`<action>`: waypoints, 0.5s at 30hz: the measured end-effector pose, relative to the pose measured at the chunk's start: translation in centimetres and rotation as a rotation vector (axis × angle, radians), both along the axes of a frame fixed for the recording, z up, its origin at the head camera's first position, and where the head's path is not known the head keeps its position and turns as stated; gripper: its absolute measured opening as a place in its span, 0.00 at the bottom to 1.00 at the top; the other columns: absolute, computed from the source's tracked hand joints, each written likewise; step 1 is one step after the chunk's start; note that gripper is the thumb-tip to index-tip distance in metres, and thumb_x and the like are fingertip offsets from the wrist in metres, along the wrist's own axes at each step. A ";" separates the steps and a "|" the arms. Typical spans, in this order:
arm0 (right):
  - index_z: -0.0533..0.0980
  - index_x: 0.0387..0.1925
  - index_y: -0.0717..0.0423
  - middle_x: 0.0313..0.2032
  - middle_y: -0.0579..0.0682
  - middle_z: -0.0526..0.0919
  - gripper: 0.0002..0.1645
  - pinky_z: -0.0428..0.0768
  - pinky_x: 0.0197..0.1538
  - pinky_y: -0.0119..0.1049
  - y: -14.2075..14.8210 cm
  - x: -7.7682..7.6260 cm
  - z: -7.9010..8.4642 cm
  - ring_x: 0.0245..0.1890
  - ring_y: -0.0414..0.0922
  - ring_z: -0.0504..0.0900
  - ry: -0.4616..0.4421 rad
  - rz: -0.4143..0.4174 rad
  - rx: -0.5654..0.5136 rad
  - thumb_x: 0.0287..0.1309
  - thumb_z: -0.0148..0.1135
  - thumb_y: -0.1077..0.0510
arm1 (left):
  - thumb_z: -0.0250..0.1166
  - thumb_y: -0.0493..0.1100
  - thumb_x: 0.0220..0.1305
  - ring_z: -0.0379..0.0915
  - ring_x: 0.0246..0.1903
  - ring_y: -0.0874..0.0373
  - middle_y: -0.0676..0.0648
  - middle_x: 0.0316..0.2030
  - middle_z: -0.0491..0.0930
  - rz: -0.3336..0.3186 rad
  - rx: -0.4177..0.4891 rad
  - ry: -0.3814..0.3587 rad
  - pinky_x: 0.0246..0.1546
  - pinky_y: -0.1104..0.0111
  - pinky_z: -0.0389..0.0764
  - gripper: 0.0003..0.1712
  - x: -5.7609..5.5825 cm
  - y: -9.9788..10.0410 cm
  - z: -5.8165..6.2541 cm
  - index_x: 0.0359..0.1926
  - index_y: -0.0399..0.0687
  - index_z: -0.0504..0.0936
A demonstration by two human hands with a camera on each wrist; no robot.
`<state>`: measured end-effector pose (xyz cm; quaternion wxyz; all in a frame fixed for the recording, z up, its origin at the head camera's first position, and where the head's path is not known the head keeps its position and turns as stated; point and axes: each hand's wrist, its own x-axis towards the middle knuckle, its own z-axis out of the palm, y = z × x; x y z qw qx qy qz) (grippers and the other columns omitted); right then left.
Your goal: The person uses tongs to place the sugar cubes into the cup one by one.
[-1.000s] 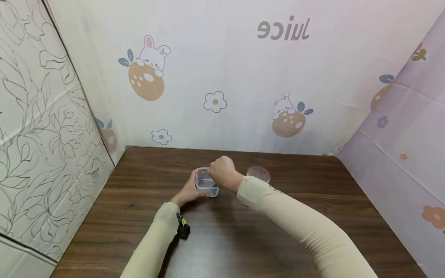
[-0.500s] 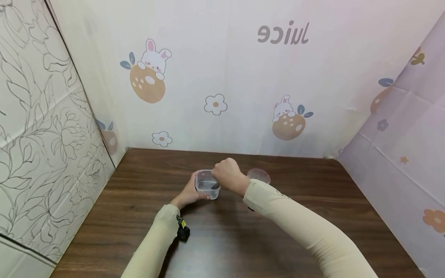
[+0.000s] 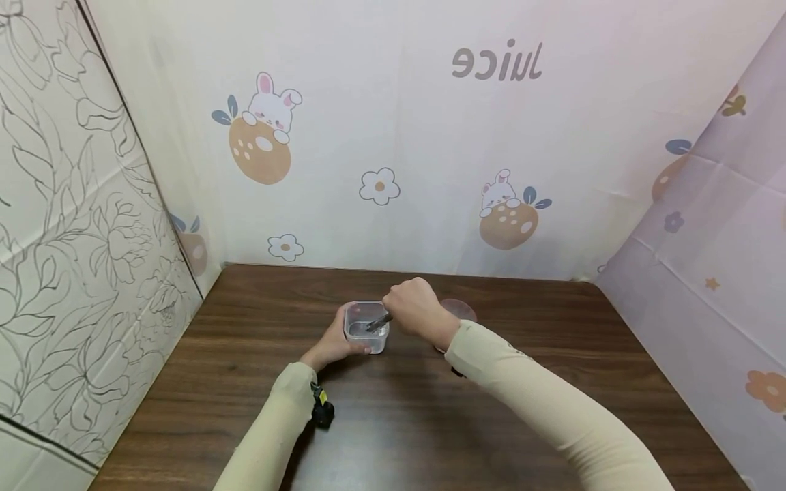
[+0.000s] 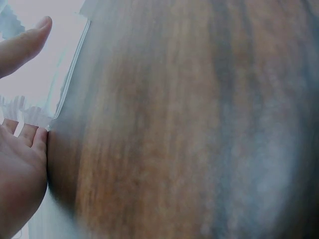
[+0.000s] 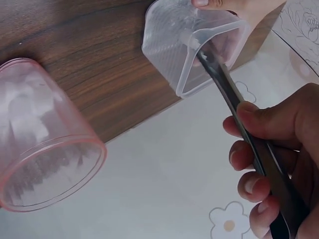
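A clear square plastic tub (image 3: 371,341) stands on the table, held at its left side by my left hand (image 3: 333,341). The left wrist view catches that hand (image 4: 22,169) at its edge, fingers and thumb about the tub's wall. My right hand (image 3: 416,308) grips metal tongs (image 3: 381,322), whose tips reach into the tub. Up close in the right wrist view, thumb and curled fingers wrap the tongs (image 5: 227,89). Something clear and whitish lies by the tips, too unclear to name. A pinkish transparent cup (image 5: 50,109) stands to the right, partly hidden behind my right hand in the head view.
The brown wooden table (image 3: 245,395) carries the tub and cup. At its back stands a pale printed wall covering (image 3: 331,136), with further patterned panels on both sides. A small black device (image 3: 322,409) sits at my left wrist.
My right hand has moved right, away from above the tub, and more of the tongs shows. My left hand keeps its hold on the tub.
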<state>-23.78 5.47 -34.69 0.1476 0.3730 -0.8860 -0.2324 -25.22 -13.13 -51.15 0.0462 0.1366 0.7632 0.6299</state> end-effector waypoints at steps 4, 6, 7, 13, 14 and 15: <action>0.80 0.18 0.48 0.14 0.43 0.75 0.10 0.68 0.15 0.33 0.9 -0.1 0.1 0.13 0.37 0.63 0.009 0.025 -0.042 0.49 0.64 0.63 | 0.77 0.27 0.35 0.60 0.60 0.41 0.34 0.61 0.63 -0.011 0.010 0.003 0.62 0.49 0.56 0.59 0.5 0.0 0.9 0.68 0.39 0.53; 0.78 0.16 0.48 0.13 0.43 0.74 0.11 0.67 0.15 0.32 1.3 -0.1 0.2 0.13 0.37 0.61 0.017 0.038 -0.068 0.48 0.64 0.64 | 0.76 0.26 0.36 0.59 0.60 0.39 0.31 0.61 0.63 -0.027 0.025 -0.001 0.62 0.48 0.55 0.58 0.9 0.0 1.8 0.68 0.37 0.53; 0.78 0.15 0.48 0.13 0.43 0.73 0.11 0.66 0.14 0.32 1.5 0.0 0.3 0.13 0.37 0.60 0.020 0.042 -0.077 0.48 0.64 0.64 | 0.76 0.26 0.36 0.59 0.60 0.38 0.30 0.61 0.62 -0.032 0.029 -0.006 0.62 0.48 0.55 0.58 1.1 0.0 2.3 0.68 0.35 0.52; 0.64 0.07 0.48 0.10 0.41 0.58 0.21 0.56 0.14 0.32 2.7 -0.1 0.8 0.14 0.38 0.51 0.012 0.055 -0.176 0.44 0.61 0.67 | 0.75 0.25 0.37 0.58 0.60 0.35 0.30 0.61 0.62 -0.036 0.026 -0.024 0.62 0.48 0.55 0.57 1.7 0.0 3.3 0.68 0.33 0.52; 0.61 0.06 0.47 0.10 0.41 0.56 0.24 0.55 0.15 0.32 2.9 -0.2 0.9 0.15 0.38 0.51 0.009 0.057 -0.195 0.43 0.62 0.66 | 0.75 0.25 0.36 0.58 0.61 0.35 0.30 0.61 0.62 -0.034 0.026 -0.025 0.62 0.49 0.54 0.57 1.7 0.1 3.3 0.68 0.33 0.52; 0.57 0.06 0.46 0.10 0.41 0.55 0.26 0.54 0.15 0.32 3.1 -0.2 0.9 0.15 0.39 0.50 0.006 0.057 -0.211 0.43 0.62 0.66 | 0.75 0.24 0.36 0.58 0.61 0.35 0.30 0.61 0.62 -0.034 0.024 -0.025 0.62 0.49 0.54 0.57 1.7 0.1 3.4 0.68 0.33 0.52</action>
